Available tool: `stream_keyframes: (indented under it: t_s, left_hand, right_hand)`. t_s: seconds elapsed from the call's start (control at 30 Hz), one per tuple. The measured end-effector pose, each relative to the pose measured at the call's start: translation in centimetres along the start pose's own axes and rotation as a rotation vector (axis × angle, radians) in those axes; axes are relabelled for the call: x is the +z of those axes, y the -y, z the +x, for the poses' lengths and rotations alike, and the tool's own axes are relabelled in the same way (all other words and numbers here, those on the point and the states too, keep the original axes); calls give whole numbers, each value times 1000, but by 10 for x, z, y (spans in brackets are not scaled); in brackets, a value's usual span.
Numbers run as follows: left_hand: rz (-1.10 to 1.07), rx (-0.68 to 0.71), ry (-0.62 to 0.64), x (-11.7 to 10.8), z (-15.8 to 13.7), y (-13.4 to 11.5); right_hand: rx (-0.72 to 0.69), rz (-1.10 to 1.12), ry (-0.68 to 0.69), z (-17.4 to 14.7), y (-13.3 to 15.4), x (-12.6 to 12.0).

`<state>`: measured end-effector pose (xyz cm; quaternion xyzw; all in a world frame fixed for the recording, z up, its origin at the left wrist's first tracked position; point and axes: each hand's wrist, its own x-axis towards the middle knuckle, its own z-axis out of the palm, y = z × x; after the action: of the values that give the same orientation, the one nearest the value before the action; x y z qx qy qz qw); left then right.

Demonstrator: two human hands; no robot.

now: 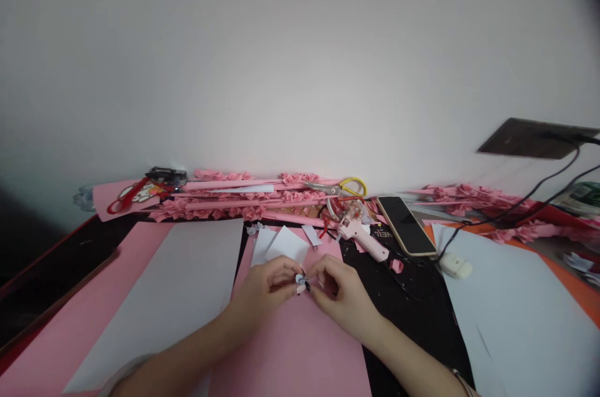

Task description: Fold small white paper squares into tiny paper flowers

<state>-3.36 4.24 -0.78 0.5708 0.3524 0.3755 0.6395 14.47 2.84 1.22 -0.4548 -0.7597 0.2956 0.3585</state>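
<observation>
A small curled piece of white paper [300,279] is pinched between the fingertips of both hands, just above a pink paper sheet [290,347]. My left hand [269,284] grips it from the left, thumb below and fingers bent over the top. From the right, my right hand [338,287] closes thumb and forefinger on its other edge. The fingers cover part of the piece, so its full shape cannot be made out. Right behind the hands lie white paper squares [287,246].
A pink glue gun [365,239], a phone [407,227] and yellow-handled scissors [340,187] lie behind to the right. Pink paper flower stems [225,204] line the wall. Large white sheets [173,284] flank the work area. Black cables [510,206] run from a wall socket [520,137].
</observation>
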Motion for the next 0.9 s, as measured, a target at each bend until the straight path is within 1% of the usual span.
stream_keyframes:
  t_s: [0.13,0.27,0.5,0.9]
  left_hand:
    - [-41,14,-20,-1,0,0]
    - [-39,-4,-41,-2,1,-1]
    - [-34,-1,-28,-2,-1,-1]
    - [89,-9,-11,1,-3,-3]
  right_hand:
    - [-22,9,-9,0,1,-1]
    - [-26,4,-20,0,1,-1]
    - [-20,-18,-31,0,0,0]
    - [-8,-47,-18,-1,-2,3]
